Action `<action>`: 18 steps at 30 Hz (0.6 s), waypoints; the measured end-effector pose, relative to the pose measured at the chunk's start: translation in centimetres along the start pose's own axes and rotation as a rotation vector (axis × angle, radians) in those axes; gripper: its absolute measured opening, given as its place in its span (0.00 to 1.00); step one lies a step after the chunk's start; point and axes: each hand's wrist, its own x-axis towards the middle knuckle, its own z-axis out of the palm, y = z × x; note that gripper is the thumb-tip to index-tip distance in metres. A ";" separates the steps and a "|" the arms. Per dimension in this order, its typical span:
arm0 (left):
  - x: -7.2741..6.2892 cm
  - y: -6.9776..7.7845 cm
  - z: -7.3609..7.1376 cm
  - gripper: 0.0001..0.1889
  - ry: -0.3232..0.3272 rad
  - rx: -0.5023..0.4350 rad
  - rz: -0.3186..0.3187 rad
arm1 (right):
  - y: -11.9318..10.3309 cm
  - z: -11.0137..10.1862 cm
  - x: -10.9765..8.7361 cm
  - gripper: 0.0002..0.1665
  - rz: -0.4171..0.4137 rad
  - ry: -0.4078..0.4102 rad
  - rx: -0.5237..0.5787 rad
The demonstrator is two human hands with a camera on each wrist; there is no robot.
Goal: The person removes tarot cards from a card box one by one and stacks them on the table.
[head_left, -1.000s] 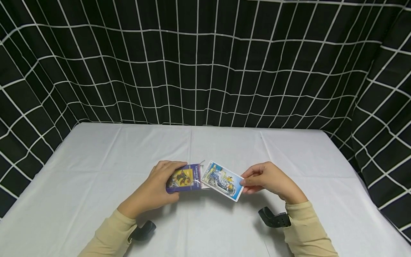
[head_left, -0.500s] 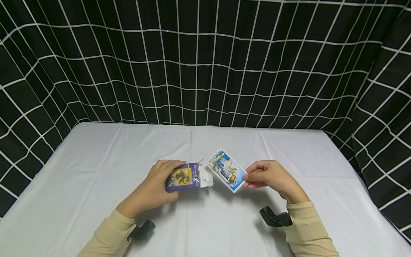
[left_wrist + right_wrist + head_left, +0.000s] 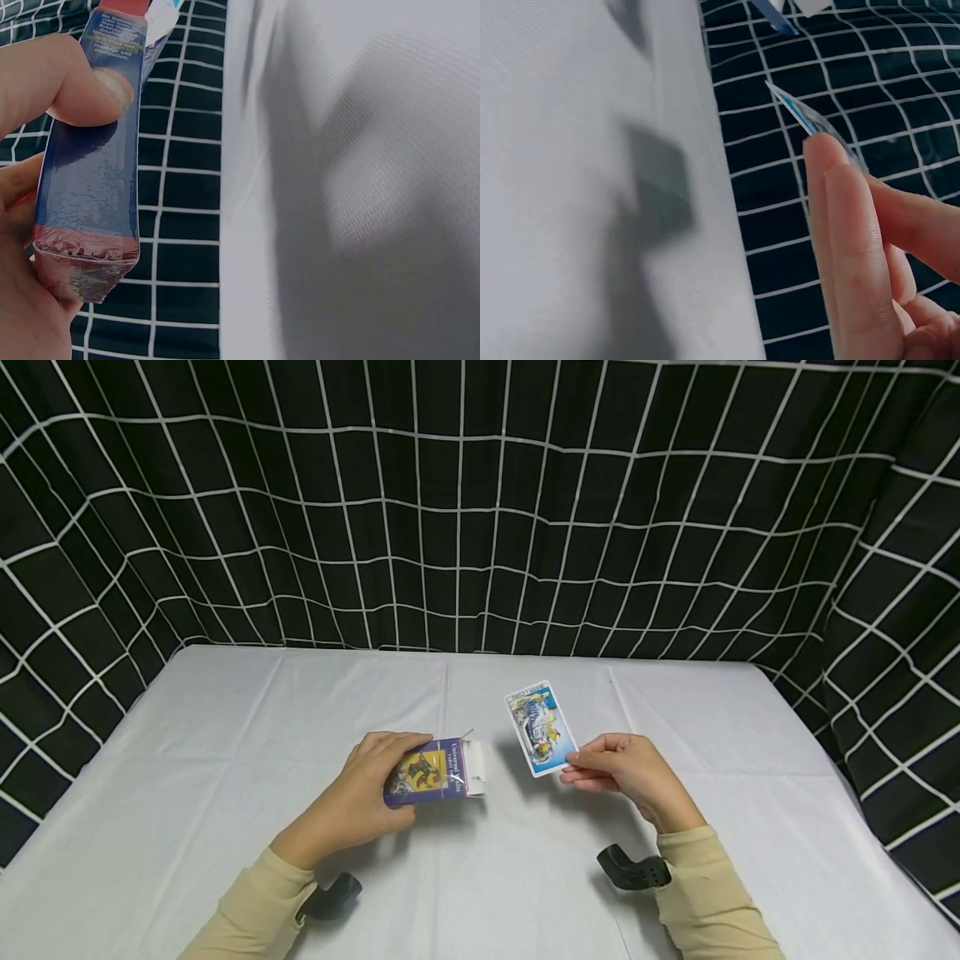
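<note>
My left hand [image 3: 363,797] grips a purple tarot card box [image 3: 427,772] with a yellow picture on its front. The box's white end flap [image 3: 475,768] stands out on the right side. In the left wrist view the thumb presses the narrow blue side of the box [image 3: 94,180], which is wrapped in clear film. To the right, my right hand [image 3: 630,772] pinches a tarot card [image 3: 540,728] at its lower corner between thumb and fingers. The card's blue picture side faces up, tilted. Seen from the right wrist, the card [image 3: 810,116] is nearly edge-on above the fingertips.
A white cloth [image 3: 300,710] covers the table, and the hands cast shadows on it. Behind and at both sides hangs a black curtain [image 3: 480,510] with a white grid. Black wrist-worn devices [image 3: 633,867] sit below each hand.
The card has moved away from the box's flap end, up and to the right, and has turned more upright. The white flap has come into view. My left hand has barely shifted.
</note>
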 end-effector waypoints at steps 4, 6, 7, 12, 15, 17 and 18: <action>0.0 0.0 0.0 0.44 0.000 0.000 -0.002 | 0.6 0.2 0.5 0.02 0.009 -0.007 0.074; 0.0 -0.1 0.0 0.45 0.000 0.003 -0.001 | 1.0 0.3 0.8 0.03 0.018 -0.010 0.099; 0.0 -0.1 0.1 0.45 0.000 0.004 0.000 | 1.2 0.3 1.0 0.04 0.024 -0.012 0.106; 0.1 -0.3 0.1 0.45 0.000 0.007 0.000 | 2.1 0.5 1.5 0.05 0.058 -0.014 0.128; 0.1 -0.2 0.2 0.45 -0.003 0.007 -0.004 | 2.5 0.6 1.7 0.05 0.083 -0.017 0.128; 0.1 -0.2 0.2 0.45 -0.006 0.008 -0.009 | 2.7 0.8 1.8 0.08 0.095 -0.017 0.124; 0.1 -0.2 0.2 0.45 -0.006 0.008 -0.009 | 2.7 0.8 1.8 0.09 0.099 -0.011 0.122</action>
